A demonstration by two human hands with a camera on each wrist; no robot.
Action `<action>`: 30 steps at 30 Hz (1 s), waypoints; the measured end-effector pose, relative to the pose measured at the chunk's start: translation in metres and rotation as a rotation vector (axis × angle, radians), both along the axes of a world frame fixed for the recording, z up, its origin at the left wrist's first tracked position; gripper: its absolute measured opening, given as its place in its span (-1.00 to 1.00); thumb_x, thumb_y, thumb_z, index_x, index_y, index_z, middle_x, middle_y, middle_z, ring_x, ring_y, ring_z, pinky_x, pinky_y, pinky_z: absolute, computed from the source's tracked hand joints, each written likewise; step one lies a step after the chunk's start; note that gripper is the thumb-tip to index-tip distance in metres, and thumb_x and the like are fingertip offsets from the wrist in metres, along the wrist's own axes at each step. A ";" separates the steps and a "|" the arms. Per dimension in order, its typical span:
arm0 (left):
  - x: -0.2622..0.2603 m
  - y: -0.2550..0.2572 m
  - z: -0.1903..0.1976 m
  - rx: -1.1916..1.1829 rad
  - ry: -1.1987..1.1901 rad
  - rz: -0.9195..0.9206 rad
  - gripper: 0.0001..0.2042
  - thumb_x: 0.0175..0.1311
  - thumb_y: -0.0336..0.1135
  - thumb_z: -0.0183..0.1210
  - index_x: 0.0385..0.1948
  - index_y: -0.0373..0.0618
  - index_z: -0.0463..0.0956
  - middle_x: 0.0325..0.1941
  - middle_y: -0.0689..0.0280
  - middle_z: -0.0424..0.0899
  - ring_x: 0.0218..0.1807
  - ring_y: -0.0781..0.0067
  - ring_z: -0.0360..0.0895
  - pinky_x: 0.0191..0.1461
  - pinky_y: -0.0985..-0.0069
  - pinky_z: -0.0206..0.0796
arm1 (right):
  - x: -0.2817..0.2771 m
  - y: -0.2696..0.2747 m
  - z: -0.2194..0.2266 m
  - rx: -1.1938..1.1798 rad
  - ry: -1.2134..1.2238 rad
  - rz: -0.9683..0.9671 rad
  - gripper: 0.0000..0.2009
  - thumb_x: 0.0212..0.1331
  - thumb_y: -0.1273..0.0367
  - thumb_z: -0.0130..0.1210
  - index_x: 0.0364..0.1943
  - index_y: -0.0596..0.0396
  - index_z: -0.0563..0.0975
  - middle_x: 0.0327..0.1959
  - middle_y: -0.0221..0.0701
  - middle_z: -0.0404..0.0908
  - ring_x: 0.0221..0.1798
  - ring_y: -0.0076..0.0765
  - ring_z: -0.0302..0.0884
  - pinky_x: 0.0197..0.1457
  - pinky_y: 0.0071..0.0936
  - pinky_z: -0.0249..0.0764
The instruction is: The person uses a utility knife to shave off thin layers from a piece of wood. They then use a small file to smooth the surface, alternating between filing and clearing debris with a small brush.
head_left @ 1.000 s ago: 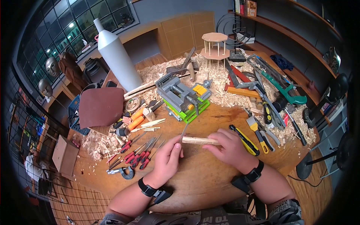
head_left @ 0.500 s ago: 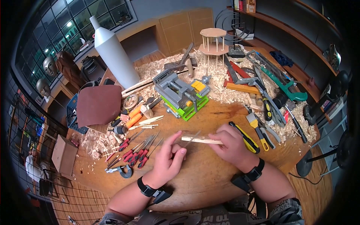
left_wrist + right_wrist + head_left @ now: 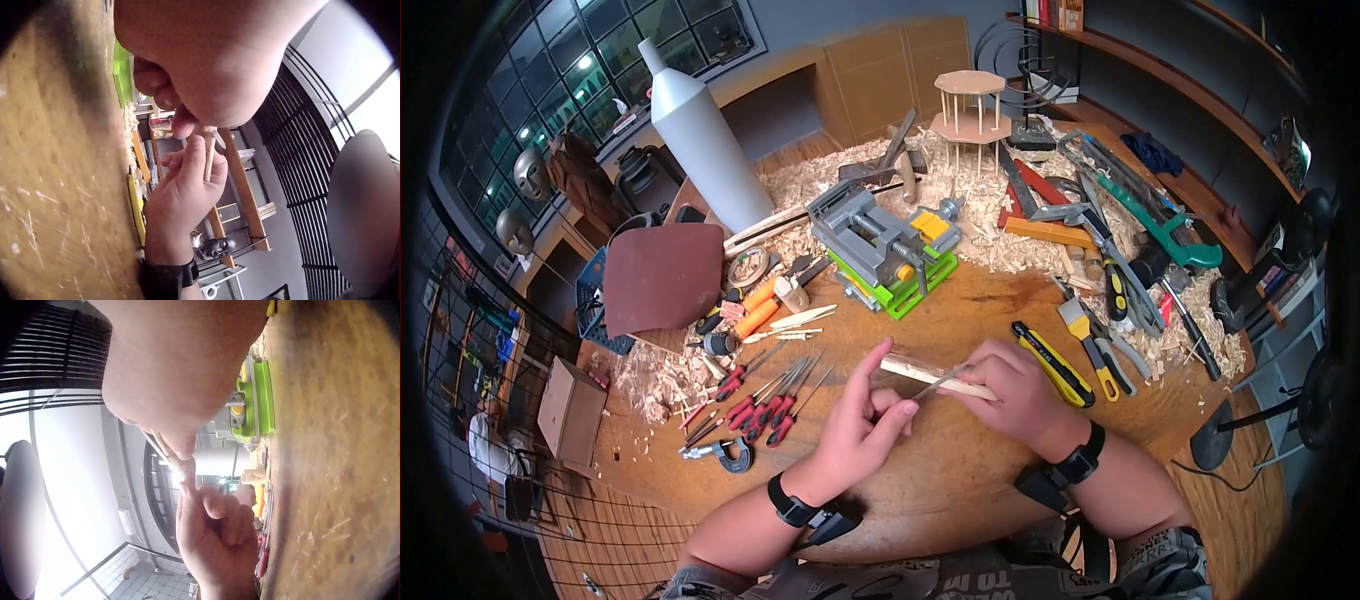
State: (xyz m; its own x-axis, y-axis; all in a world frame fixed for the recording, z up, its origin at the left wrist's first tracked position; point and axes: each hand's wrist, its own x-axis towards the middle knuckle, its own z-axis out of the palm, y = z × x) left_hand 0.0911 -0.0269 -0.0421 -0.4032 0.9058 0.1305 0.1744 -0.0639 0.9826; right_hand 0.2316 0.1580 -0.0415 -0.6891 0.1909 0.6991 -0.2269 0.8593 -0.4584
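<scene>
My right hand [image 3: 1018,392] pinches a pale wooden stick [image 3: 908,367] near its right end, above the table. The stick's left end reaches to the raised index finger of my left hand [image 3: 855,430]. A thin file [image 3: 941,383] runs from the left thumb and curled fingers, slanting across the stick close to the right fingertips. The handle of the file is hidden inside the left hand. In the left wrist view the stick [image 3: 210,159] shows between the two hands, the right thumb lying along it.
Red-handled files [image 3: 770,405] and a micrometer [image 3: 722,454] lie left of the hands. Beyond stands a grey vise [image 3: 870,235] on a green base. To the right are a yellow utility knife [image 3: 1055,365] and a brush [image 3: 1080,325]. Wood shavings [image 3: 810,175] cover the back.
The file has swung from upright at the stick's left end to slanting across it near the right fingers. My left index finger has straightened. The stick now tilts down more to the right.
</scene>
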 end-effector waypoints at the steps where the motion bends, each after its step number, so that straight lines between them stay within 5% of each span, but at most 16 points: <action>1: 0.001 0.000 0.000 0.024 -0.051 0.008 -0.29 0.44 -0.54 0.07 0.53 -0.17 -0.16 -0.42 0.34 0.58 -0.35 0.62 0.52 -0.21 0.66 0.34 | 0.000 -0.001 0.000 -0.014 -0.010 0.002 -0.78 0.05 0.34 0.40 -0.38 0.06 0.55 -0.36 -0.39 0.57 -0.33 -0.17 0.59 -0.29 -0.26 0.48; 8: 0.000 0.002 0.002 -0.005 -0.137 0.023 -0.30 0.46 -0.52 0.06 0.54 -0.18 -0.14 -0.41 0.34 0.59 -0.34 0.64 0.52 -0.17 0.68 0.33 | -0.002 -0.001 -0.004 -0.071 0.003 0.018 -0.76 0.07 0.28 0.42 -0.36 0.07 0.57 -0.38 -0.38 0.59 -0.38 -0.19 0.59 -0.33 -0.27 0.47; 23: 0.000 0.001 0.001 0.001 0.027 0.126 -0.57 0.54 -0.42 -0.03 0.39 -0.25 0.28 -0.47 0.46 0.42 -0.42 0.71 0.36 -0.30 0.68 0.25 | -0.005 -0.003 -0.008 -0.260 -0.129 -0.013 -0.71 0.11 0.39 0.40 -0.24 0.17 0.48 -0.35 -0.18 0.63 -0.37 -0.06 0.65 -0.37 -0.30 0.51; 30: -0.004 0.001 -0.004 -0.003 0.022 0.174 -0.61 0.58 -0.35 -0.07 0.35 -0.27 0.33 -0.48 0.46 0.40 -0.45 0.69 0.32 -0.35 0.68 0.21 | -0.005 -0.007 -0.005 -0.153 -0.182 -0.059 -0.72 0.19 0.32 0.34 -0.20 0.13 0.46 -0.36 -0.18 0.63 -0.33 0.03 0.65 -0.35 -0.20 0.51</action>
